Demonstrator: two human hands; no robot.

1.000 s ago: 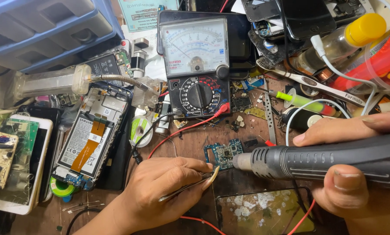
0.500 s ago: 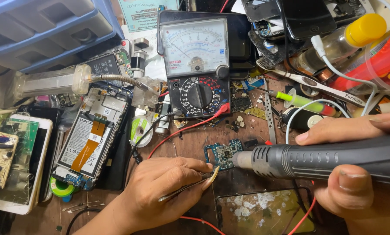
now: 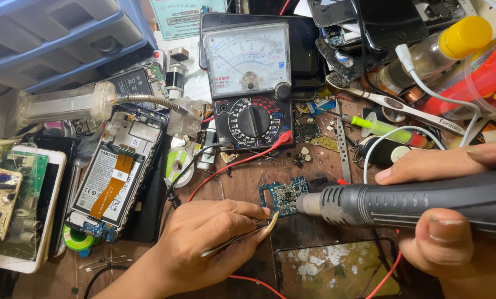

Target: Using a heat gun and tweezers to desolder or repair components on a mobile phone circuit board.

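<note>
Two hands: one tweezers (image 3: 242, 235), one heat gun (image 3: 414, 204).

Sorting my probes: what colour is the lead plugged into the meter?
Red lead, head view.

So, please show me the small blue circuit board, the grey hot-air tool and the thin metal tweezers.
small blue circuit board (image 3: 284, 195), head view, middle of board
grey hot-air tool (image 3: 419, 206), head view, barrel
thin metal tweezers (image 3: 242, 239), head view, shaft

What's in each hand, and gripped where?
Left hand pinches tweezers around mid-length, tips at the small circuit board. Right hand wraps the hot-air gun by its grey barrel behind the nozzle.
</note>
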